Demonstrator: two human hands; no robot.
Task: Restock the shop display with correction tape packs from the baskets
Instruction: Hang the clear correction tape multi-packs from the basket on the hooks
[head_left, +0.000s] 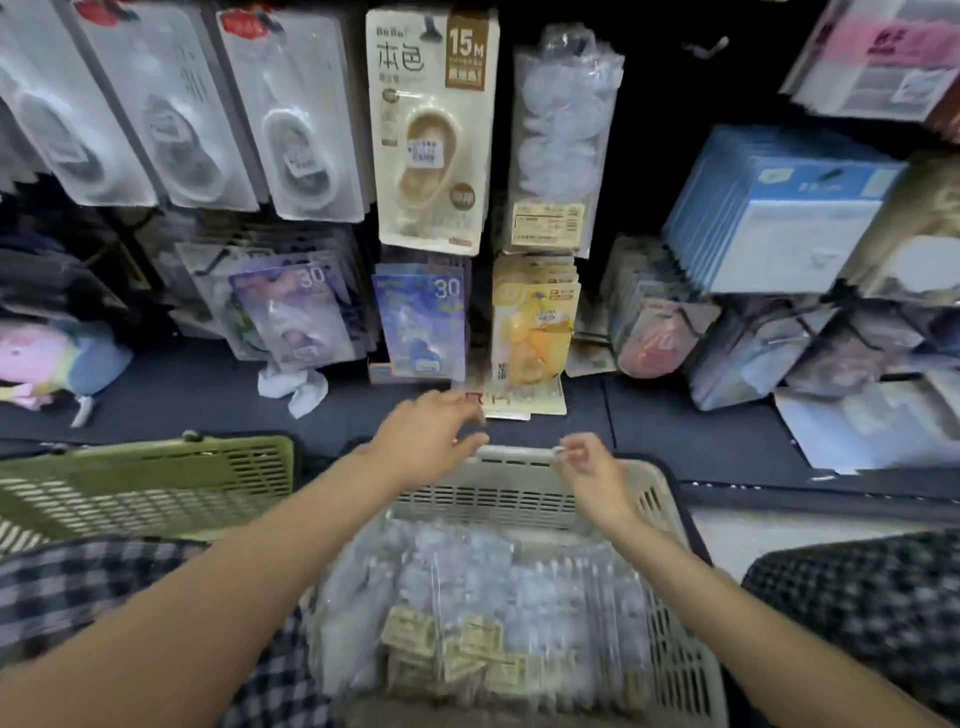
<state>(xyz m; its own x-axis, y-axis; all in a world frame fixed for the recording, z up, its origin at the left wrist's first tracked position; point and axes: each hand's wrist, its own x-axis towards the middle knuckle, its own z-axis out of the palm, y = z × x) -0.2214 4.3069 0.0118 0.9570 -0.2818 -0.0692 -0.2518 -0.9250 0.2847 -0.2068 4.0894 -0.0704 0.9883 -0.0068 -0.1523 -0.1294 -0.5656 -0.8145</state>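
Head view: spread, empty fingers of the left hand (428, 434) reach past the far rim of the white basket (670, 499) toward the display; the right hand (589, 470) hangs loosely curled over that rim, gripping nothing visible. Clear tape packs (467, 587) lie in the basket below and behind both hands, long axes running away from the person, about equally near each hand. A green basket (156, 478) sits left.

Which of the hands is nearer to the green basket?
Left. The left hand is just right of the green basket; the right hand is farther right, at the white basket's rim.
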